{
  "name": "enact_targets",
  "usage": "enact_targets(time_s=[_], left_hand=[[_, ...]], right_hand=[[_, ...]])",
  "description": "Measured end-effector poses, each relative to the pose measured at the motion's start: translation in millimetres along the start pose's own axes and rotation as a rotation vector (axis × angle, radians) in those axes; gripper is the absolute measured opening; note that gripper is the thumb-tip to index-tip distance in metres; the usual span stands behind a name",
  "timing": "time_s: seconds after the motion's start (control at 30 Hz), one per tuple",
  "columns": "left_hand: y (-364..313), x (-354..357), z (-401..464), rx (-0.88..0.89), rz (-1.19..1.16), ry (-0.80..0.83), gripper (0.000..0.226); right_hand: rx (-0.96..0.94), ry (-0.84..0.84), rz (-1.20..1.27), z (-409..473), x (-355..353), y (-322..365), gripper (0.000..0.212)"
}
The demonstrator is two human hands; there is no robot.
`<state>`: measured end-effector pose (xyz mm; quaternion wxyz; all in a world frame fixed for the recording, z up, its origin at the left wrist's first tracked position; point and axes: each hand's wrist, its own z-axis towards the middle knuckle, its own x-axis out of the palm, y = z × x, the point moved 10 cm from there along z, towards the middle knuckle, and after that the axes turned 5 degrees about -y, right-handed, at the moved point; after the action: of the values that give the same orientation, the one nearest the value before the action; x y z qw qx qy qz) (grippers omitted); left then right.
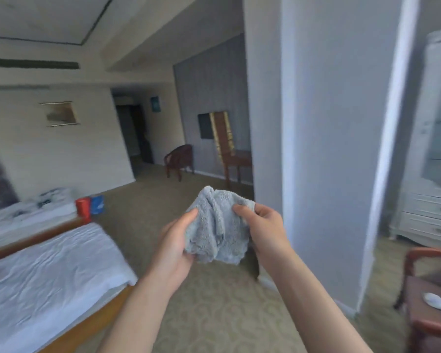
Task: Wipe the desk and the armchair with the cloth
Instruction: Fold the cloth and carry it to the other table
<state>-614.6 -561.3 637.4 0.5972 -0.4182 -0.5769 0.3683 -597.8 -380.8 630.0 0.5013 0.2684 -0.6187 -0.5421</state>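
Note:
A crumpled grey-blue cloth (pixel 218 225) is held up in front of me at chest height. My left hand (pixel 175 244) grips its left side and my right hand (pixel 261 225) pinches its upper right corner. Far across the room a dark wooden armchair (pixel 178 159) stands against the grey wall. To its right a wooden desk (pixel 237 161) pokes out from behind a wall corner, with a high-backed chair (pixel 222 133) at it. Both hands are well away from the desk and the armchair.
A bed with white sheets (pixel 49 271) and a wooden frame fills the lower left. Red and blue containers (pixel 91 205) sit beyond it. A grey wall corner (pixel 316 149) rises on the right. A white cabinet (pixel 433 200) and a wooden side table (pixel 433 314) stand at the far right. Patterned carpet covers the floor.

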Motion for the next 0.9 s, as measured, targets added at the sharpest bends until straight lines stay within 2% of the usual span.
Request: enact_targets(time_s=[0.1, 0.3, 0.4, 0.5, 0.63, 0.77, 0.9], left_hand=[[24.8, 90.5, 12.6, -0.022, 0.006, 0.126, 0.025], [90.0, 258.1, 22.7, -0.052, 0.026, 0.496, 0.036], [133.4, 335.4, 22.1, -0.1, 0.029, 0.675, 0.027], [184.0, 408.8, 16.6, -0.17, 0.036, 0.841, 0.038], [258.7, 490.3, -8.5, -0.321, 0.062, 1.048, 0.037], [314.6, 552.1, -70.2, -0.45, 0.107, 1.287, 0.03], [373.4, 581.2, -149.7, -0.535, 0.179, 1.505, 0.042]], right_hand=[[-0.047, -0.107, -0.022, 26.1, -80.7, 38.5, 0.01], [-0.13, -0.375, -0.056, 51.1, -242.1, 90.4, 0.034], [-0.167, -0.541, -0.062, 48.6, -321.7, 103.1, 0.025], [-0.219, -0.744, -0.078, 35.6, -399.2, 110.6, 0.01], [-0.268, -1.013, -0.063, 0.0, -482.6, 112.4, 0.013], [-0.319, -1.29, -0.066, -70.2, -542.1, 111.8, 0.006], [-0.321, -1.54, -0.049, -159.8, -586.0, 88.9, 0.014]])
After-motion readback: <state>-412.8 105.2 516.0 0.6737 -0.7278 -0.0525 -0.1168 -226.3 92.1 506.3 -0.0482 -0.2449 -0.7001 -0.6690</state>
